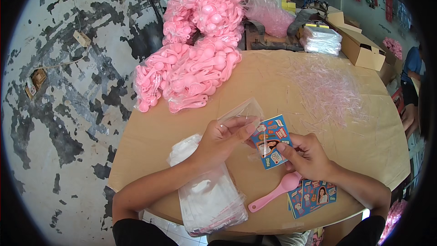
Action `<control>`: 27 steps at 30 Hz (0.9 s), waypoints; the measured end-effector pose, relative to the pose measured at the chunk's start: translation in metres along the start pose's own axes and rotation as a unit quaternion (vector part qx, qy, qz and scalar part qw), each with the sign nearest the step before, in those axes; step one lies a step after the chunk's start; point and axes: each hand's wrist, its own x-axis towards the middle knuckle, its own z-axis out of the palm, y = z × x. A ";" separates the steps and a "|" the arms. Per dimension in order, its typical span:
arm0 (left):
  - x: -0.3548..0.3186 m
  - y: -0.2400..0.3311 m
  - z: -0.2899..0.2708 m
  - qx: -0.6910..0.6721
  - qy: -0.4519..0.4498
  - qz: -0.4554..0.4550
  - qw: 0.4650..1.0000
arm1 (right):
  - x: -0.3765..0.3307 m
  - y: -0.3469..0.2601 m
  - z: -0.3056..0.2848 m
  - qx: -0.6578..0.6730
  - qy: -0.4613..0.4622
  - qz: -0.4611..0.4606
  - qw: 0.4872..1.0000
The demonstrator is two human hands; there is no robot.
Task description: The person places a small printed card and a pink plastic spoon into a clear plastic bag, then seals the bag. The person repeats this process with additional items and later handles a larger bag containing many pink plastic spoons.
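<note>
In my left hand (218,139), fingers closed, is a small clear plastic bag (248,108). My right hand (312,157) pinches a blue printed card (271,152) between thumb and fingers. The card's left edge overlaps the bag; whether it is inside is hard to see. Just below my right hand lies a pink plastic spoon (273,196), its bowl partly under the fingers. More blue printed cards (314,199) lie near the table's front edge on the right. A stack of clear plastic bags (209,198) lies under my left forearm.
Large clear bags of pink spoons (200,70) are heaped at the back left of the brown-covered round table (150,136). Thin clear strips (327,89) are scattered at the right. Behind stand plastic packs (321,41) and a cardboard box (362,48). Another person (412,75) is at the far right.
</note>
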 end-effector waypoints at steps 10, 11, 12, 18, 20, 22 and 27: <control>0.003 -0.004 -0.003 -0.048 -0.027 0.040 0.998 | 0.001 0.008 -0.001 0.014 0.026 -0.026 0.999; 0.003 -0.003 -0.003 -0.043 -0.022 0.035 0.998 | 0.002 0.008 -0.001 0.020 0.027 -0.023 0.999; 0.003 -0.003 -0.003 -0.038 -0.017 0.030 0.999 | 0.002 0.008 0.000 0.026 0.027 -0.019 0.999; 0.005 -0.008 -0.004 -0.068 0.023 0.050 0.996 | 0.003 0.011 0.000 0.060 0.044 -0.002 0.997; 0.004 -0.008 -0.004 -0.055 0.032 0.047 0.997 | 0.003 0.011 -0.001 0.056 0.039 -0.005 0.998; 0.005 -0.008 -0.005 -0.043 0.039 0.044 0.997 | 0.002 0.010 -0.001 0.052 0.035 -0.007 0.998; 0.003 -0.006 -0.004 -0.005 0.027 0.036 0.999 | 0.003 0.007 0.001 -0.004 -0.001 -0.008 1.000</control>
